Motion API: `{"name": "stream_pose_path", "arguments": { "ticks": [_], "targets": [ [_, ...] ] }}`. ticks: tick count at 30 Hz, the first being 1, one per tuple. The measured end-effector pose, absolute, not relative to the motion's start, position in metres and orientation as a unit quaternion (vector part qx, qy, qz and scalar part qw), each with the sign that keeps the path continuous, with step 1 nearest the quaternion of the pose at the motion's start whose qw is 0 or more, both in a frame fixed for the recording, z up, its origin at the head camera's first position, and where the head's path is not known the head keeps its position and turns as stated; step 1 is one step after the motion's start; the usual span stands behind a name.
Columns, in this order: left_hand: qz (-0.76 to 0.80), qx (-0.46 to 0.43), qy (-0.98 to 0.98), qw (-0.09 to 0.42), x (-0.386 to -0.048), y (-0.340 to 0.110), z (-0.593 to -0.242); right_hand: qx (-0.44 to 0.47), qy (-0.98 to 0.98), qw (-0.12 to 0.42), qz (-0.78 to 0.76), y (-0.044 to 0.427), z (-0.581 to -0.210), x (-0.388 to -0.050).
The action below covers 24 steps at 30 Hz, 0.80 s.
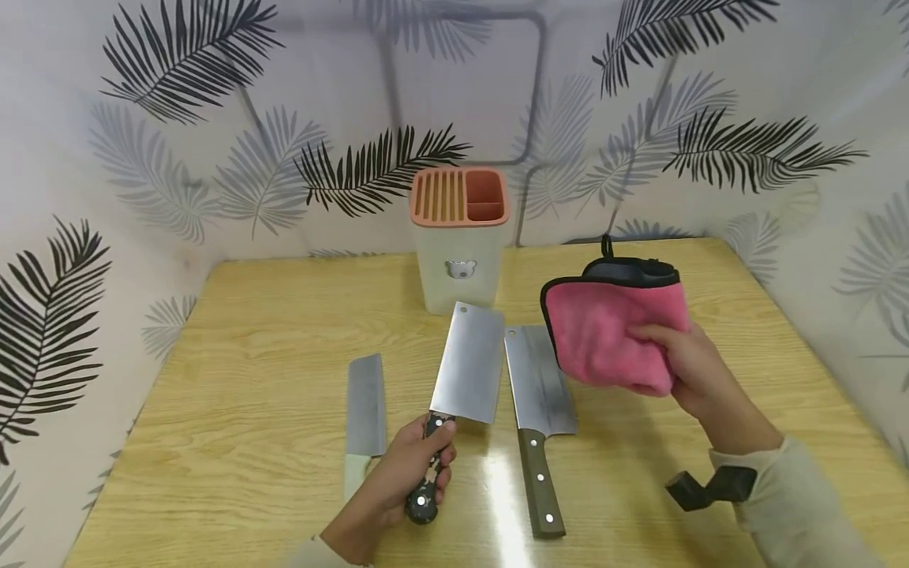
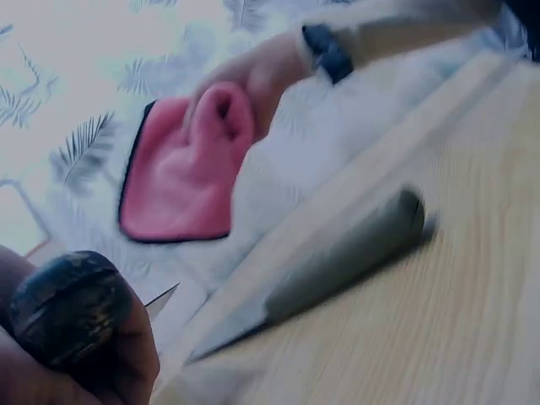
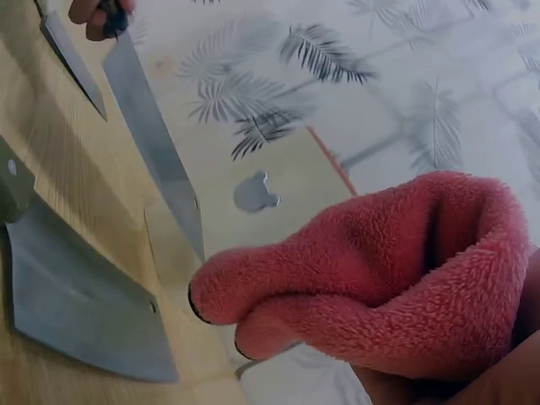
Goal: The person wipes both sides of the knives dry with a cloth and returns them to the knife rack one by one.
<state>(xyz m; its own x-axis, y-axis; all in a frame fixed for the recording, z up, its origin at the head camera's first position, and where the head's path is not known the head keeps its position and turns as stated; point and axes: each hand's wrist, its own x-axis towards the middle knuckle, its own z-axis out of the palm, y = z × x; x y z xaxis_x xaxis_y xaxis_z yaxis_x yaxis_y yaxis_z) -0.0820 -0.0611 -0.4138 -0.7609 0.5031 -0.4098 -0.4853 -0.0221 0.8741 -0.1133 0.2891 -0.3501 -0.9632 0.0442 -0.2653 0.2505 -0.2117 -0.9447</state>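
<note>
My left hand [image 1: 415,465] grips the dark patterned handle of a cleaver [image 1: 469,363], its broad blade pointing away and raised off the table. In my right hand [image 1: 699,371] a folded pink cloth [image 1: 596,331] with black edging is pinched, held above the table on the right. The right wrist view shows the cloth [image 3: 363,278] bunched, with its fluffy side out. Between the hands lies a second cleaver [image 1: 541,379] with an olive-brown riveted handle. Left of my left hand lies a narrower knife [image 1: 365,406] with a pale green handle, partly hidden by that hand.
A cream knife holder [image 1: 458,272] with an orange slotted top and a bear badge stands at the back middle, just beyond the held cleaver's tip. Everything lies on a wood-grain table [image 1: 248,394]. A leaf-patterned sheet [image 1: 454,95] hangs behind it.
</note>
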Motion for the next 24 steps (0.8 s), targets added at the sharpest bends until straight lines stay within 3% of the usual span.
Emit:
{"name": "stream_pose_path", "arguments": {
  "ticks": [6,11,16,20,24],
  "targets": [
    [0.749,-0.001,0.57,0.337,-0.067,-0.031,-0.408,0.089,0.747,-0.048,-0.657,0.247,-0.341,-0.098],
    [0.744,0.014,0.6,0.294,-0.067,-0.01,-0.404,-0.056,0.861,-0.141,-0.486,0.202,-0.346,-0.07],
    [0.726,0.059,0.645,0.231,-0.071,-0.004,-0.4,-0.217,0.9,-0.126,-0.357,0.171,-0.358,-0.05],
    [0.689,0.1,0.695,0.18,-0.069,-0.003,-0.401,-0.208,0.921,-0.124,-0.305,0.163,-0.365,-0.045],
    [0.675,0.112,0.707,0.179,-0.065,0.002,-0.401,-0.168,0.925,-0.131,-0.315,0.165,-0.364,-0.053]
  ]
}}
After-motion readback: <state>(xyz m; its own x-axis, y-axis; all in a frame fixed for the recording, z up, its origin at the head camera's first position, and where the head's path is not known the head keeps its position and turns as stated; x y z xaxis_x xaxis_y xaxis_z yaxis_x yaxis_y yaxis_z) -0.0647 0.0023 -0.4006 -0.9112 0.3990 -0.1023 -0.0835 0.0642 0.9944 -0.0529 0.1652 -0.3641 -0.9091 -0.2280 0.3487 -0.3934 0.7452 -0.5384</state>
